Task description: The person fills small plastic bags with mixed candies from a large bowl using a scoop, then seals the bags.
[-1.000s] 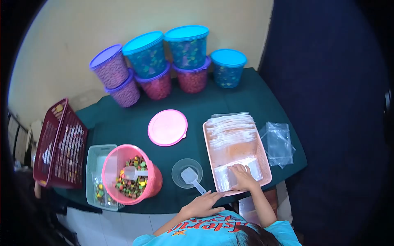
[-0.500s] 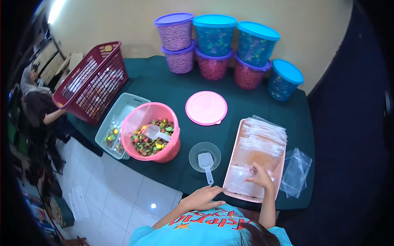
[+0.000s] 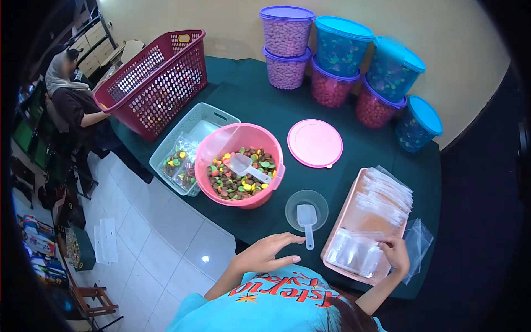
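My left hand (image 3: 271,252) is open, thumb and fingers apart, with its fingertips just beside the handle of a clear scoop (image 3: 307,218). That scoop rests in a small clear bowl (image 3: 292,203). Over the pink tray (image 3: 337,235), my right hand (image 3: 394,254) has its fingers closed at the upper right edge of a stack of clear plastic bags (image 3: 354,253). More bags (image 3: 381,193) lie fanned out at the tray's far end. A pink tub (image 3: 240,133) of colourful candies (image 3: 232,180) stands to the left, a second scoop (image 3: 246,167) lying on the candies.
A pale green basket (image 3: 213,115) with filled bags, a maroon basket (image 3: 160,99) and a pink lid (image 3: 315,143) are on the table. Stacked tubs (image 3: 343,47) line the wall. Loose bags (image 3: 417,243) lie right of the tray. A person (image 3: 77,105) stands at far left.
The view has shifted, so the table things appear farther right. My right hand has moved to the bag stack's right edge. My left hand has lifted and spread beside the scoop handle.
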Demonstrator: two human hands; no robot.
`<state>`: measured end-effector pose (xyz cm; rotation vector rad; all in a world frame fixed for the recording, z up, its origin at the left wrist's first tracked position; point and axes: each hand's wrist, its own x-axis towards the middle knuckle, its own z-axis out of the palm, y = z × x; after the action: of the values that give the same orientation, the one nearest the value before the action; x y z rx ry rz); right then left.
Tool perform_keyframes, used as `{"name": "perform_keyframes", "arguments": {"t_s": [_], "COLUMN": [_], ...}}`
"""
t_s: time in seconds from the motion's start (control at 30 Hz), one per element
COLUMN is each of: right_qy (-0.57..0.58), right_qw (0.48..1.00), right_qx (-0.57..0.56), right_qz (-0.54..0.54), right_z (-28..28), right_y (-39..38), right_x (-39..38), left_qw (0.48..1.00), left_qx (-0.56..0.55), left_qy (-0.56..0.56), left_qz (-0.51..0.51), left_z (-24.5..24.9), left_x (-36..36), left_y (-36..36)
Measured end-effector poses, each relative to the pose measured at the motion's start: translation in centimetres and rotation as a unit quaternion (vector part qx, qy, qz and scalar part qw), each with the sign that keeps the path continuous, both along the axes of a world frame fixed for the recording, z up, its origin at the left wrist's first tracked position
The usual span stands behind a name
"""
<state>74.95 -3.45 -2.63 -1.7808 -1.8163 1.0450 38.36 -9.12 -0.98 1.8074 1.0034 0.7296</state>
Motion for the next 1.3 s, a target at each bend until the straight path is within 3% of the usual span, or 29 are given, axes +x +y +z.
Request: {"name": "perform_keyframes", "arguments": {"t_s": [0.17,0.23,0.27,0.33,0.43,0.53,0.63,0.67,0.77,0.87,0.93,0.97,1.0,1.07,1.23,1.3], "right_qy": [0.041,0.149,0.151,0.316,0.324,0.490,0.483,0.483,0.459,0.417,0.226,0.231,0.230,0.062,0.026,0.039], "right_qw": [0.988,0.912,0.909,0.782,0.795,0.809,0.843,0.855,0.870,0.885,0.923,0.928,0.928,0.922,0.902,0.897], "right_qx": [0.110,0.290,0.292,0.416,0.367,0.275,0.221,0.174,0.148,0.180,0.303,0.273,0.275,0.372,0.429,0.437], "right_qz": [-0.103,-0.249,-0.258,-0.340,-0.359,-0.172,-0.084,-0.076,-0.098,-0.100,-0.073,-0.100,-0.099,-0.092,0.054,0.058], "right_z": [1.9,2.7,3.3,4.6,5.6,5.2,4.5,4.5,3.1,1.9,1.7,2.2,2.8,3.5,3.8,3.7], "right_y": [-1.3,-0.9,-0.5,0.3,0.9,2.2,3.0,2.7,2.4,2.4,2.7,2.2,2.1,2.1,2.6,2.5], "right_x": [-3.4,-5.9,-7.8,-12.7,-20.6,-30.2,-36.8,-38.2,-40.9,-41.6,-41.9,-42.1,-42.2,-42.2,-40.7,-40.5], "left_qw": [0.998,0.987,0.988,0.967,0.910,0.910,0.887,0.864,0.842,0.828,0.812,0.811,0.843,0.872,0.877,0.875], "left_qx": [0.003,-0.008,-0.008,0.001,-0.031,-0.006,-0.095,-0.156,-0.197,-0.200,-0.237,-0.235,-0.205,-0.174,-0.197,-0.193], "left_qy": [-0.063,-0.157,-0.153,-0.251,-0.413,-0.414,-0.450,-0.475,-0.490,-0.494,-0.513,-0.515,-0.478,-0.440,-0.417,-0.427], "left_qz": [-0.007,-0.029,-0.037,-0.048,-0.013,0.000,-0.025,-0.061,-0.108,-0.175,-0.148,-0.149,-0.138,-0.125,-0.133,-0.119], "left_z": [1.7,2.6,2.5,2.1,2.6,2.4,2.5,2.6,2.4,2.9,2.6,2.4,2.0,1.8,1.6,1.7], "left_x": [-5.0,-7.7,-9.3,-12.5,-15.3,-17.7,-17.7,-17.7,-17.8,-17.8,-17.8,-17.8,-17.9,-18.1,-18.2,-17.8], "left_y": [1.1,1.8,2.2,3.1,4.8,7.8,9.9,10.1,10.6,10.6,10.2,10.2,10.2,10.1,9.1,8.7]}}
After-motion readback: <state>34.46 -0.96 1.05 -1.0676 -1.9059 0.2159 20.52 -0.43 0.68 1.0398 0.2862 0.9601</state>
